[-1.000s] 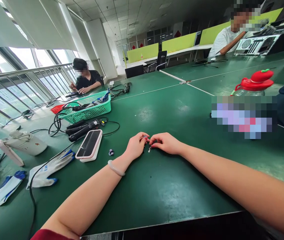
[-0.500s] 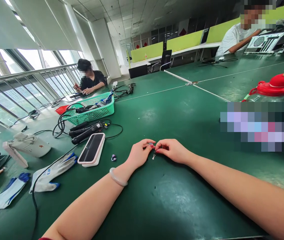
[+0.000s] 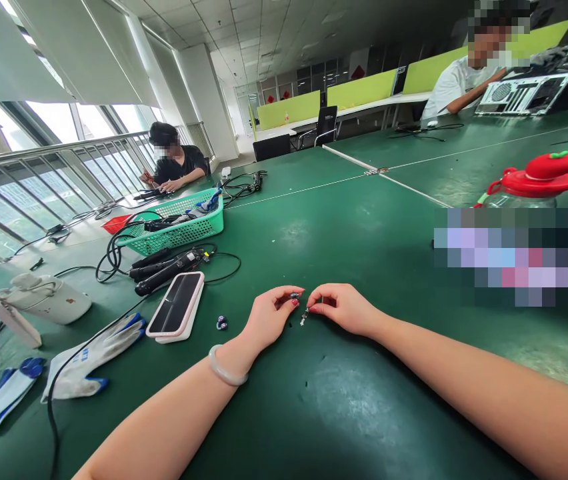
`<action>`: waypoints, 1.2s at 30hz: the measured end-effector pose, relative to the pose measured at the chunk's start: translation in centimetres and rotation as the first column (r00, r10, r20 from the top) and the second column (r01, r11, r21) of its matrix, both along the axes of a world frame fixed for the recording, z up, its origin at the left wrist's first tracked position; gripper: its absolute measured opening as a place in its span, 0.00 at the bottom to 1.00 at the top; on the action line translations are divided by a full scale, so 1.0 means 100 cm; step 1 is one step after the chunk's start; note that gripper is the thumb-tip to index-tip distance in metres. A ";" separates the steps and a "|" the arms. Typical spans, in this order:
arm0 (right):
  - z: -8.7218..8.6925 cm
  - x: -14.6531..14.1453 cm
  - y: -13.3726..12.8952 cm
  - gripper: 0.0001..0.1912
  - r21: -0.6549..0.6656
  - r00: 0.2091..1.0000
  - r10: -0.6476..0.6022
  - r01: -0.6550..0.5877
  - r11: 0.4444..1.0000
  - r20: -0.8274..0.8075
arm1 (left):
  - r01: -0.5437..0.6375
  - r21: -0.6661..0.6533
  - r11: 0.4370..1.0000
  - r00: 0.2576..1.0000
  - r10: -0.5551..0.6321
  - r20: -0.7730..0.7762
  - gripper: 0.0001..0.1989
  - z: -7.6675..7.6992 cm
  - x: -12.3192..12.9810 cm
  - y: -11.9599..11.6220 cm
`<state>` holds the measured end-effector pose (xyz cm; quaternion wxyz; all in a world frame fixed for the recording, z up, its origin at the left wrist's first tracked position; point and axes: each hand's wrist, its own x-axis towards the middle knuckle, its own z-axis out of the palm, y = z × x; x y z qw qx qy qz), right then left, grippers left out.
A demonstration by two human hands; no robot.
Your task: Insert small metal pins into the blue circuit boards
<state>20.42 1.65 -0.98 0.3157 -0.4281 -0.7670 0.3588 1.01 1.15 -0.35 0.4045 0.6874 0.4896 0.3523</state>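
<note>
My left hand (image 3: 267,319), with a pale bangle (image 3: 225,368) on the wrist, is closed in a pinch. Between its thumb and forefinger sits a small bluish, bead-like piece (image 3: 294,295); its exact kind is too small to make out. Just to the right, my right hand (image 3: 340,305) pinches a small silver charm (image 3: 303,319) that hangs down from the fingertips. A narrow gap separates the two hands, low over the green table (image 3: 364,373). Left of my left hand lie a few small dark, patterned beads (image 3: 221,323).
A phone in a pink case (image 3: 177,307), black handheld devices (image 3: 169,270) with cables, and a green basket (image 3: 179,233) are on the left. Gloves (image 3: 91,363) and a white cup (image 3: 54,300) lie beyond. A red-lidded jar (image 3: 534,181) stands right. Two people (image 3: 179,160) work across the table.
My hands have drawn slightly apart, and the charm now hangs from my right fingertips away from my left hand. The whole view has shifted a little.
</note>
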 end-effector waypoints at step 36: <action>0.006 -0.005 -0.017 0.06 0.004 0.992 -0.081 0.082 0.997 -0.098 | 0.115 0.162 0.980 0.956 -0.065 -0.286 0.21 0.013 0.005 -0.016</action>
